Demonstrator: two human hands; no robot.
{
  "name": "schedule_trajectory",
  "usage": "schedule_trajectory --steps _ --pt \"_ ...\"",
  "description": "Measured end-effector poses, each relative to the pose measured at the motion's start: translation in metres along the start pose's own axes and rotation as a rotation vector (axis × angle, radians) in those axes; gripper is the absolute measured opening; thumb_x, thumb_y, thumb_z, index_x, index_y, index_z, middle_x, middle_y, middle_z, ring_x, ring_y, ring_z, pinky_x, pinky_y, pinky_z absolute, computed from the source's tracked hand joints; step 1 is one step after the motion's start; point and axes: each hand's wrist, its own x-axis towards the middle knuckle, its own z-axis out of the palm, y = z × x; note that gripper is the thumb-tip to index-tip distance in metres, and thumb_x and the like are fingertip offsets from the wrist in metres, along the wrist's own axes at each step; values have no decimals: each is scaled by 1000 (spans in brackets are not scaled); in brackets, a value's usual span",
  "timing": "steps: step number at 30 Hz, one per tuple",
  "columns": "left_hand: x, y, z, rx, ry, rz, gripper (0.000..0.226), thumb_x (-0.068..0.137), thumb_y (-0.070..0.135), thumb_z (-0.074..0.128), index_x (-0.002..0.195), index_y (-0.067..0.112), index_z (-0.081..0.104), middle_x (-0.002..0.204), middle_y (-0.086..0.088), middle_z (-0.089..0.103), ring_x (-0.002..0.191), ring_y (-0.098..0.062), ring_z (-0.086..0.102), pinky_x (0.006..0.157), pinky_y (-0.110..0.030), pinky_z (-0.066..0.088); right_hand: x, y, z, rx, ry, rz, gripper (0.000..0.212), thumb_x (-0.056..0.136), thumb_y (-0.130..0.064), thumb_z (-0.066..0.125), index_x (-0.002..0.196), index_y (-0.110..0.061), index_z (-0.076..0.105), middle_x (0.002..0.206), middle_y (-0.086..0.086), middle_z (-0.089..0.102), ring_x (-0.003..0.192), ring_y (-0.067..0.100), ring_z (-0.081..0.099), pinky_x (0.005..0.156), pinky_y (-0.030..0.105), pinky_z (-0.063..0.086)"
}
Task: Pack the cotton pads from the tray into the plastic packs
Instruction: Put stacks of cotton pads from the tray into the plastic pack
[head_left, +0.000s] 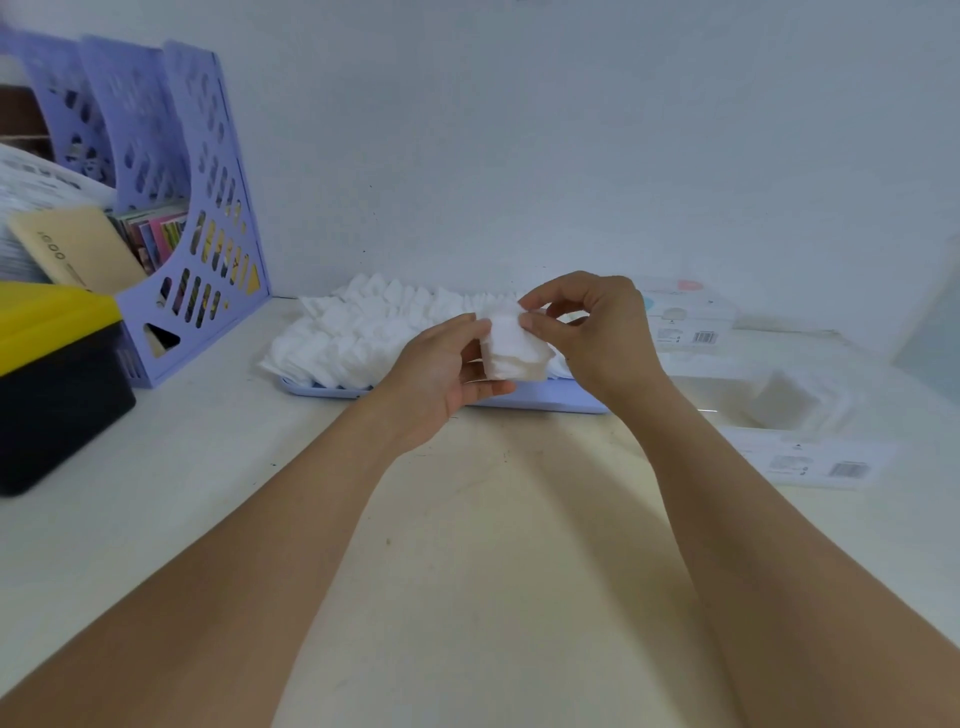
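A light blue tray (540, 402) at the back of the table holds several white cotton pads (363, 332) in loose rows. Above its front edge I hold a small stack of cotton pads (511, 351) with both hands. My left hand (441, 371) grips the stack from the left and below. My right hand (592, 327) pinches its top right corner with thumb and forefinger. A clear plastic pack (789, 410) lies to the right of the tray with some pads inside. Another plastic pack (685, 317) stands behind it.
A purple file rack (208, 223) with papers and booklets stands at the back left. A black box with a yellow lid (57, 364) sits at the left edge. The white wall runs close behind the tray.
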Motion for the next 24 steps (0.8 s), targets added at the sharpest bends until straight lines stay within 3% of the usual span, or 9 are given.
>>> schedule_trajectory --steps 6,11,16,24 --pt "2 -2 0 22 -28 17 16 101 11 53 113 4 62 111 -18 68 95 -28 69 68 -34 60 0 -2 2 29 4 31 13 86 -4 74 83 -17 74 81 -13 71 72 -1 66 67 15 51" --pt "2 -3 0 12 -18 25 31 100 8 51 128 -5 58 123 -24 67 102 -33 70 70 -33 59 0 -3 0 98 11 70 10 87 -2 72 86 -11 75 80 -7 73 69 3 69 62 14 50" --pt "1 -3 0 35 -55 35 33 101 8 51 131 0 59 129 -22 65 118 -36 64 73 -31 60 0 -3 -2 153 29 110 8 87 -2 74 87 -10 76 78 0 76 72 15 73 63 22 55" --pt "-1 -4 1 101 -92 57 33 97 6 57 130 6 62 126 -18 68 104 -25 69 74 -30 59 -1 -3 5 44 -23 35 9 89 -6 72 89 -15 74 82 -8 71 78 12 68 65 15 51"
